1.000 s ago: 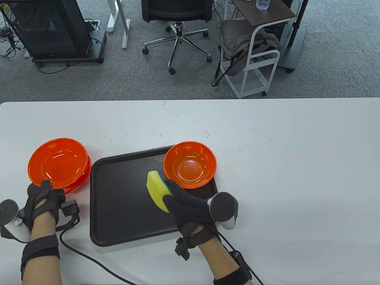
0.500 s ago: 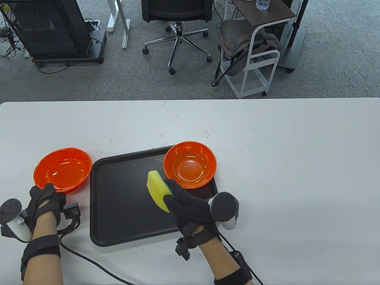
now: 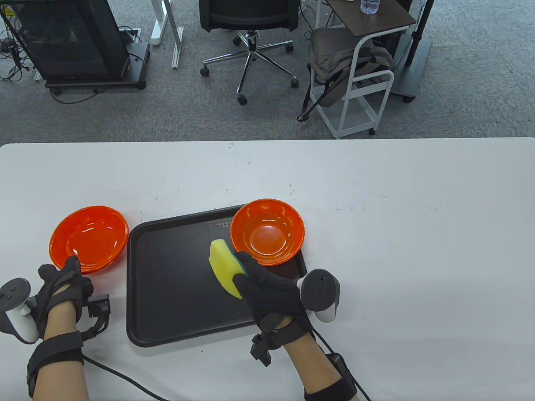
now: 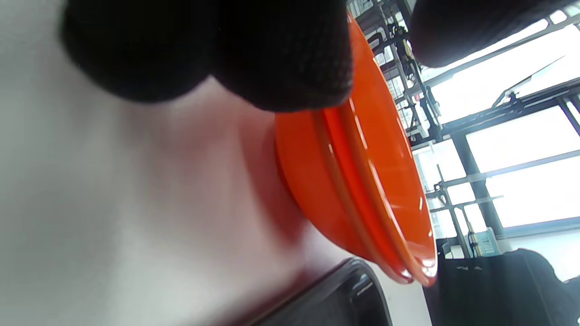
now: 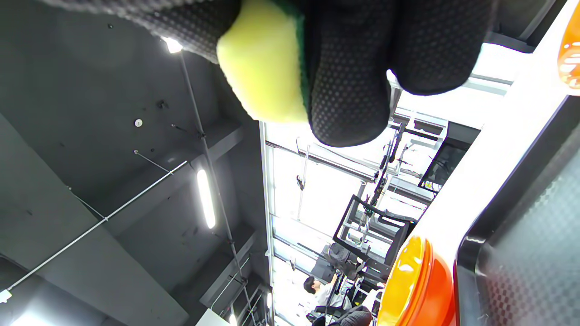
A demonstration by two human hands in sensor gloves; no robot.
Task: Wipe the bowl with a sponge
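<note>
Bowl (image 3: 267,232) sits on black tray's (image 3: 175,292) far right corner, right hand (image 3: 271,292) gripping yellow sponge (image 3: 223,267) just beside its near rim, left hand (image 3: 62,284) fingers touching near rim of stacked orange bowls (image 3: 89,239) left of tray.

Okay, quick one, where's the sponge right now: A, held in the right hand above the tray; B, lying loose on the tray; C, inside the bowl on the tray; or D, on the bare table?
A: the right hand grips the sponge over the tray.
</note>
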